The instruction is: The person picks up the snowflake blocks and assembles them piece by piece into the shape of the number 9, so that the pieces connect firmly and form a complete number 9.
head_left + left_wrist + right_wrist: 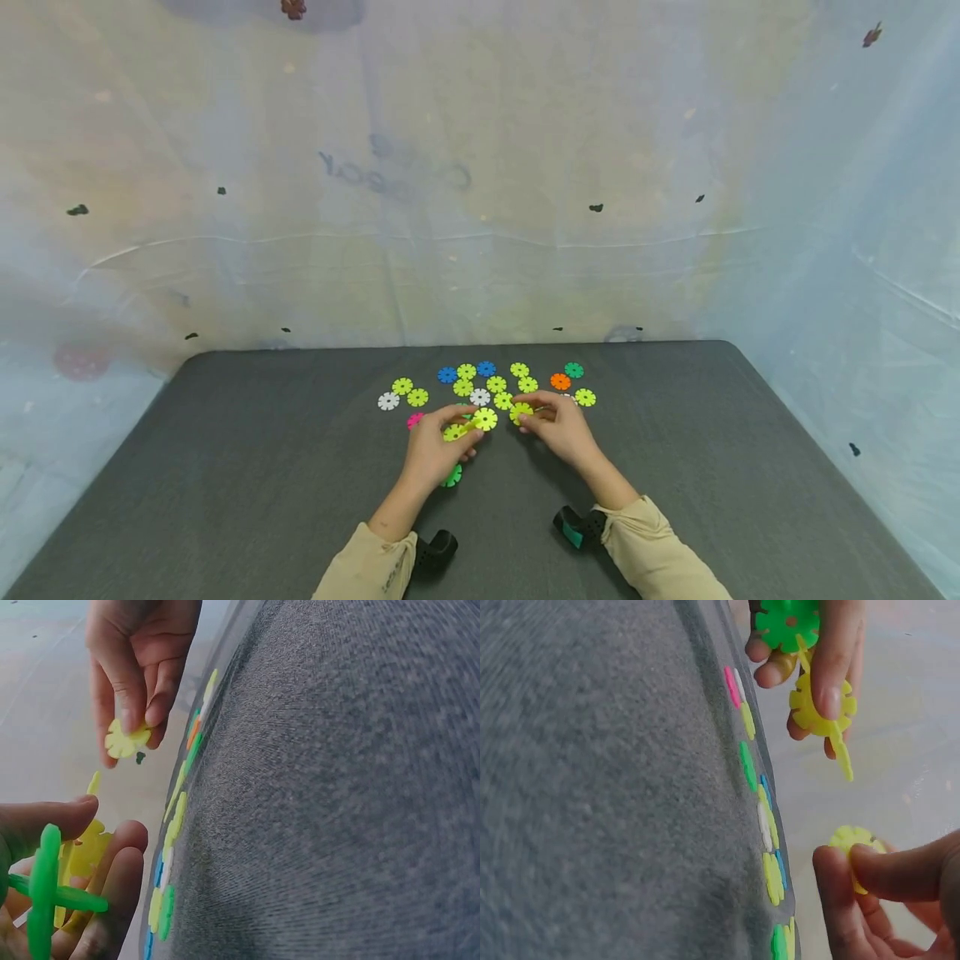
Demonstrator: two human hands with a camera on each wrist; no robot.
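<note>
My left hand [433, 452] grips a joined set of notched plastic discs between thumb and fingers. In the right wrist view, the set shows a yellow disc [810, 711] under the thumb, another yellow one slotted across it and a green disc [786, 626] behind. Two green discs [46, 892] cross at right angles in the left wrist view. Facing it, my right hand [564, 431] pinches a single yellow notched disc [520, 412] by its edge with thumb and fingertips. A short gap separates this disc from the joined set, and both hands are held above the table.
Loose notched discs lie flat beyond the hands on the dark grey table [300, 500], including a blue disc [486, 368], an orange disc [560, 381], a white disc [388, 401] and several yellow ones. A pink disc [415, 420] is partly behind my left hand. Pale sheeting [480, 292] hangs behind the table.
</note>
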